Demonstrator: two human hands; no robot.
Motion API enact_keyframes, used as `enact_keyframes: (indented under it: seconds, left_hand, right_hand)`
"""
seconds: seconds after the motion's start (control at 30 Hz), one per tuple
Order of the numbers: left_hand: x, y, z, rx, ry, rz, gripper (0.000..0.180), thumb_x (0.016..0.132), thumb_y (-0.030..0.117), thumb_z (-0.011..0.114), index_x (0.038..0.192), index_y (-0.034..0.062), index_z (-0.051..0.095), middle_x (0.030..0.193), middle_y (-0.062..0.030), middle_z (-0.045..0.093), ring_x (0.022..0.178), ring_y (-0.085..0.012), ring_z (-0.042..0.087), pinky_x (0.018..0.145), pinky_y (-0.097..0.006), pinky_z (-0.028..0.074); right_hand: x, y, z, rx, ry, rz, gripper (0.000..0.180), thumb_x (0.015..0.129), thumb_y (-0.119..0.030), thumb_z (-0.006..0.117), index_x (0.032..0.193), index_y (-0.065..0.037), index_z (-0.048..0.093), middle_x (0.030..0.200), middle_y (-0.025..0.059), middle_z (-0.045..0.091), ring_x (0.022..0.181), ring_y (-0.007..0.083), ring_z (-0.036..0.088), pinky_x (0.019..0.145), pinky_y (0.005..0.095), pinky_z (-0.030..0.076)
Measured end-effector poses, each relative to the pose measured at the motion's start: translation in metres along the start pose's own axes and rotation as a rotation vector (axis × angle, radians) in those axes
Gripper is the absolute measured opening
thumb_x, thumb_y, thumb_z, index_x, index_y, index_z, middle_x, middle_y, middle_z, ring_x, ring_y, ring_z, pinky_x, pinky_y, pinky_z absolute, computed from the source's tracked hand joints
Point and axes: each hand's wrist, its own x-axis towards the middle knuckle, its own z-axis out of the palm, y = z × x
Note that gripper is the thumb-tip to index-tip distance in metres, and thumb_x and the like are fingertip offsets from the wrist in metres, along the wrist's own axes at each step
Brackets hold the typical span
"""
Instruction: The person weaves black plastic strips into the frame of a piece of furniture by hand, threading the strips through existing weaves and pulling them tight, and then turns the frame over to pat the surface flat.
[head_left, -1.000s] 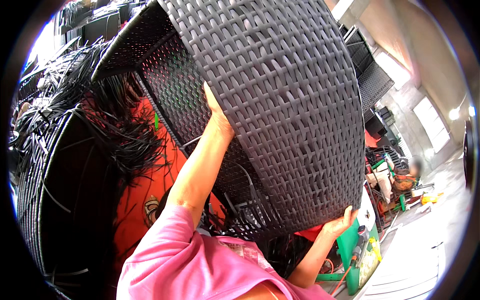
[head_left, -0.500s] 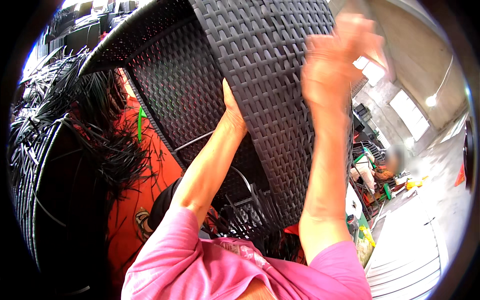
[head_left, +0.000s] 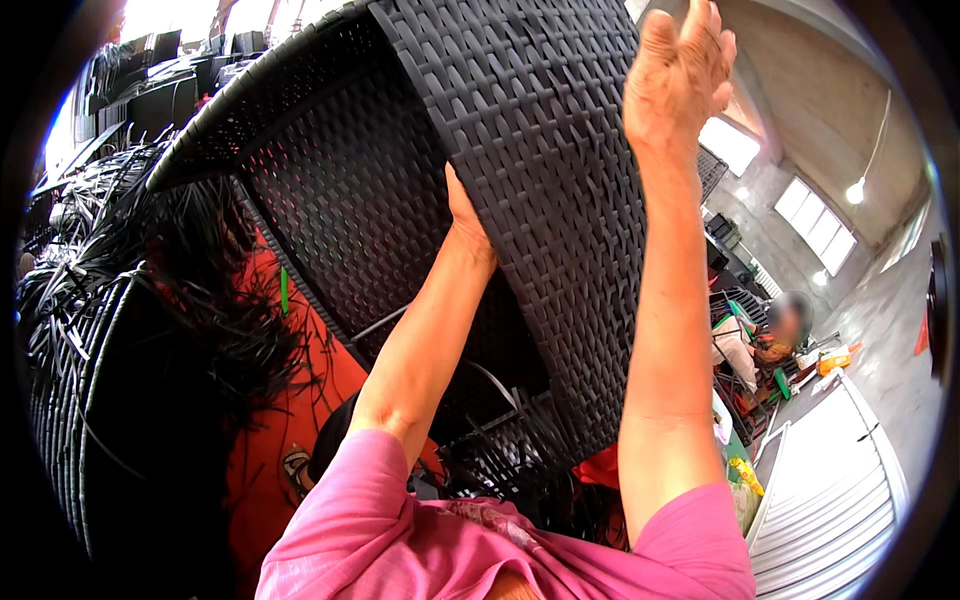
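A big black woven wicker piece (head_left: 540, 170), shaped like a chair shell, is held up overhead and fills the top of the view. My left hand (head_left: 465, 215) grips its inner edge from below, the fingers hidden behind the weave. My right hand (head_left: 680, 75) is raised against the outer woven surface near the top right, fingers spread and palm toward the weave. Whether the right hand presses on it or hovers just off it is unclear. Loose unwoven strands hang at the piece's lower end (head_left: 520, 450).
A half-woven black frame with loose strands (head_left: 120, 360) stands at my left on a red floor (head_left: 300, 420). More black wicker pieces (head_left: 170, 80) are stacked at the back left. A seated person (head_left: 760, 345) works at the right, near a white metal railing (head_left: 840, 470).
My right hand left the lower edge of the wicker piece and rose to its upper right side. The piece has tipped more upright and closer. My left hand kept its grip.
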Motion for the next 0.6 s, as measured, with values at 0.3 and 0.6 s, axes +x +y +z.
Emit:
enact_keyframes:
  seconds: [0.3,0.6]
  left_hand:
    - [-0.006,-0.003,0.004,0.012,0.024,-0.014,0.046,0.094,0.039,0.035,0.116,0.0054,0.058,0.113,-0.0112,0.062,0.099,-0.0262,0.060,0.086,-0.042,0.051]
    - [0.013,-0.005,-0.002,-0.069,-0.059,-0.015,0.048,0.093,0.045,0.041,0.119,0.0080,0.057,0.117,-0.0085,0.061,0.102,-0.0254,0.059,0.087,-0.043,0.050]
  right_hand:
    - [-0.017,0.009,0.037,0.093,-0.264,0.072,0.056,0.097,-0.036,0.042,0.139,-0.001,0.033,0.142,0.0208,0.035,0.133,0.0362,0.030,0.107,0.0536,0.021]
    - [0.019,-0.009,0.040,-0.252,0.096,-0.174,0.057,0.090,-0.034,0.056,0.135,-0.004,0.040,0.133,0.0220,0.044,0.122,0.0346,0.042,0.100,0.0510,0.030]
